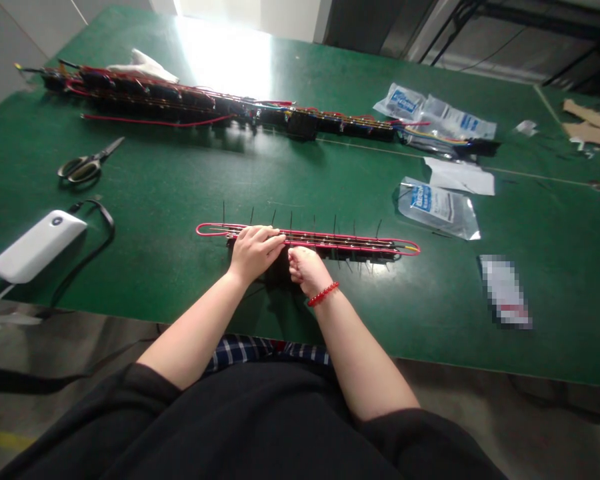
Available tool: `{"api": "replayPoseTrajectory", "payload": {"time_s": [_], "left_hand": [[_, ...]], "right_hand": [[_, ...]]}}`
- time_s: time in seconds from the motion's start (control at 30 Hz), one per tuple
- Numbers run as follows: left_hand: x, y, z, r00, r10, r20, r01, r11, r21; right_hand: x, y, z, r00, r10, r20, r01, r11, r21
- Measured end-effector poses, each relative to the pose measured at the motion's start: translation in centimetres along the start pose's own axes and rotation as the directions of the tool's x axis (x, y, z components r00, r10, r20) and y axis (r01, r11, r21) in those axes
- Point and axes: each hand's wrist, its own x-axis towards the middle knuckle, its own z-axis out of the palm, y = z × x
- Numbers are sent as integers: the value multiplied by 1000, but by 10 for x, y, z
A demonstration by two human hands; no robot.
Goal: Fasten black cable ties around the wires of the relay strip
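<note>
In front of me lies a long, narrow black assembly (350,251) with a red wire (213,225) running along it and looped at both ends. Thin black cable ties (335,227) stick up from its far side, and more tails point out on the near side. My left hand (256,252) is curled over the assembly left of its middle, fingers together on the red wire. Closed in a fist, my right hand (306,268) is at the near edge, just right of the left hand. Whatever its fingers pinch is hidden.
A longer wired black assembly (300,123) stretches across the back of the green table (180,180). Scissors (87,167) and a white power bank (37,247) with a black cable lie left. Plastic bags (440,207), paper (463,177) and a pixelated item (506,291) are right.
</note>
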Motion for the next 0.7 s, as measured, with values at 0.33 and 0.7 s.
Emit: {"api": "replayPoseTrajectory", "payload": {"time_s": [0.33, 0.7], "left_hand": [[-1, -1, 2, 1000, -3, -7, 3, 1000, 0], [1, 4, 0, 998, -44, 35, 45, 999, -23]], "right_hand": [[0, 2, 0, 1000, 6, 16, -6, 1000, -7], [-10, -6, 0, 992, 97, 85, -100, 995, 26]]}}
